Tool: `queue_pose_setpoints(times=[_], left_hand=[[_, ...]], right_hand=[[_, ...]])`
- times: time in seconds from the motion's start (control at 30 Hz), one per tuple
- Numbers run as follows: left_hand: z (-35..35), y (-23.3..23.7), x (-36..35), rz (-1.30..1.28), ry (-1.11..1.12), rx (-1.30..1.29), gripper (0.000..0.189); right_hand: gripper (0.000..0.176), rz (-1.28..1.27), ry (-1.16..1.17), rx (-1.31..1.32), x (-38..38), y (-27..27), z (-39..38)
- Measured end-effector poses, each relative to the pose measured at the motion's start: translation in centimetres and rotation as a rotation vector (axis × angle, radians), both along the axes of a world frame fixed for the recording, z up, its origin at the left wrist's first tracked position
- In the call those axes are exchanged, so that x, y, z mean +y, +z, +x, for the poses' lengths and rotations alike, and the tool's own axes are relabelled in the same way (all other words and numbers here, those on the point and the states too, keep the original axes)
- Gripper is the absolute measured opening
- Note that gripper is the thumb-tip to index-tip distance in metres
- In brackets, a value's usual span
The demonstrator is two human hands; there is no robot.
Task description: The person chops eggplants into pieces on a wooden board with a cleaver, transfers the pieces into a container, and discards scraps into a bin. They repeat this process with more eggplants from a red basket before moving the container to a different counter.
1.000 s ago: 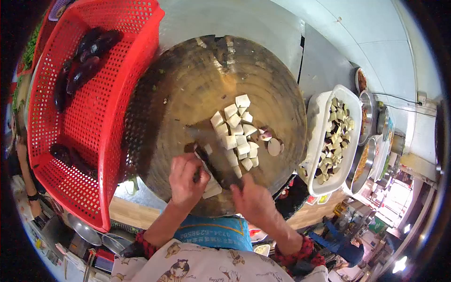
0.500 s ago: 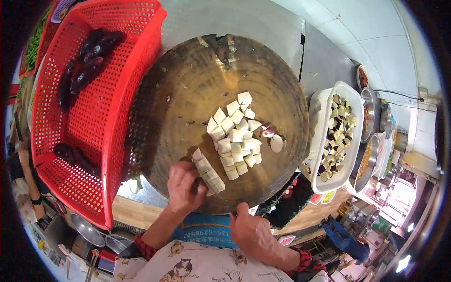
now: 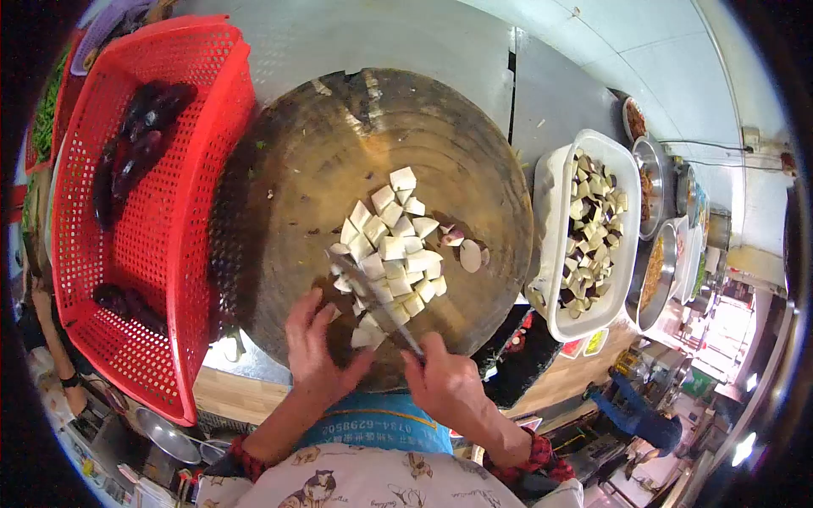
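— Where are the cubes [image 3: 391,250]?

— Piled on the board [image 3: 296,169], a little toward 4 o'clock of its middle. My knife [image 3: 377,303] lies across the pile's 7 o'clock edge. My right hand [image 3: 445,383] is clenched on the handle at 6 o'clock.

— And the left hand [image 3: 315,343]?

— Open, fingers spread, tips at the nearest pieces. I'd curl those tips away from the blade and cut straight down. Basket [image 3: 182,212] at 9 o'clock, tub [image 3: 550,195] at 3.

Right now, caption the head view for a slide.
Right hand holds a knife among eggplant cubes on a round board, left hand alongside.
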State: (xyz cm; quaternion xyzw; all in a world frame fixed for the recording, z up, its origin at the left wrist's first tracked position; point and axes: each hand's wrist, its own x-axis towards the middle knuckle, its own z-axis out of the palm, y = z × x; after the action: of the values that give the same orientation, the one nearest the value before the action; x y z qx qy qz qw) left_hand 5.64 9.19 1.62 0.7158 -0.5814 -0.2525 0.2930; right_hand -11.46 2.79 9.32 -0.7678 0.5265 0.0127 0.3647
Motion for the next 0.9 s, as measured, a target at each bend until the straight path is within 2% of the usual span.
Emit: queue_pose_setpoints(times=[0.03, 0.07, 0.13, 0.17, 0.23, 0.3, 0.37, 0.43, 0.47, 0.53, 0.57, 0.63, 0.67, 0.73, 0.77, 0.83, 0.87, 0.9], left_hand=[[-0.2, 1.1, -0.4, 0.053, -0.092, -0.049, 0.07], [-0.2, 0.5, 0.2, 0.126, -0.204, -0.068, 0.083], [-0.7, -0.5, -0.3, 0.114, -0.165, -0.135, 0.084], [-0.9, -0.9, -0.9, 0.106, -0.119, -0.197, 0.084], [-0.5, -1.6, -3.0, 0.1, -0.109, -0.236, 0.083], [0.1, -2.0, -5.4, 0.033, 0.001, -0.231, 0.08], [0.5, -2.4, -6.5, -0.007, 0.014, -0.211, 0.083], [0.3, -1.7, -7.3, -0.094, -0.112, -0.086, 0.088], [-0.3, -1.4, -7.6, -0.11, -0.167, -0.156, 0.099], [-0.9, -1.0, -7.8, -0.116, -0.204, -0.171, 0.101], [-1.3, -0.9, -7.8, -0.121, -0.227, -0.183, 0.103], [-2.4, -0.5, -7.7, -0.119, -0.22, -0.163, 0.098], [-2.7, -0.5, -7.8, -0.13, -0.226, -0.17, 0.097], [-2.8, -0.8, -8.0, -0.146, -0.236, -0.176, 0.097], [-2.8, -1.2, -8.1, -0.183, -0.2, -0.111, 0.092], [-2.9, -1.9, -8.1, -0.253, -0.119, 0.022, 0.085], [-2.9, -1.6, -8.2, -0.242, -0.091, 0.041, 0.073], [-2.9, -2.1, -7.9, -0.263, -0.063, 0.063, 0.07]], right_hand=[[0.021, -0.001, -0.01, -0.004, 0.3, 0.2, -0.6], [0.022, 0.042, -0.148, -0.06, 0.7, 0.4, -1.3], [0.022, 0.181, -0.405, -0.135, 1.1, 0.7, -2.6], [0.022, 0.175, -0.413, -0.138, 1.6, 0.5, -3.0], [0.019, -0.029, -0.565, -0.292, 2.5, 0.1, -3.6], [0.017, -0.052, -0.546, -0.351, 3.7, 0.0, -5.5], [0.013, 0.55, -0.931, -0.361, 6.3, -0.6, -8.1], [0.014, 0.576, -0.97, -0.453, 8.8, -1.5, -9.0], [0.015, 0.628, -1.076, -0.475, 9.7, -2.1, -8.6], [0.019, 0.656, -1.21, -0.548, 9.9, -2.8, -6.9], [0.019, 0.66, -1.215, -0.554, 9.4, -3.5, -6.3], [0.023, 0.634, -0.96, -0.378, 8.1, -5.4, -5.2], [0.023, 0.634, -0.966, -0.386, 7.5, -6.2, -4.0], [0.013, 0.428, -0.78, -0.521, 6.2, -7.4, -1.9], [0.013, 0.422, -0.786, -0.523, 5.3, -7.4, -1.6], [0.033, 0.585, -0.699, -0.437, 3.4, -6.8, -1.2], [0.031, 0.576, -0.639, -0.413, 2.4, -6.5, -1.3], [0.031, 0.574, -0.642, -0.413, 1.9, -6.2, -1.3]])
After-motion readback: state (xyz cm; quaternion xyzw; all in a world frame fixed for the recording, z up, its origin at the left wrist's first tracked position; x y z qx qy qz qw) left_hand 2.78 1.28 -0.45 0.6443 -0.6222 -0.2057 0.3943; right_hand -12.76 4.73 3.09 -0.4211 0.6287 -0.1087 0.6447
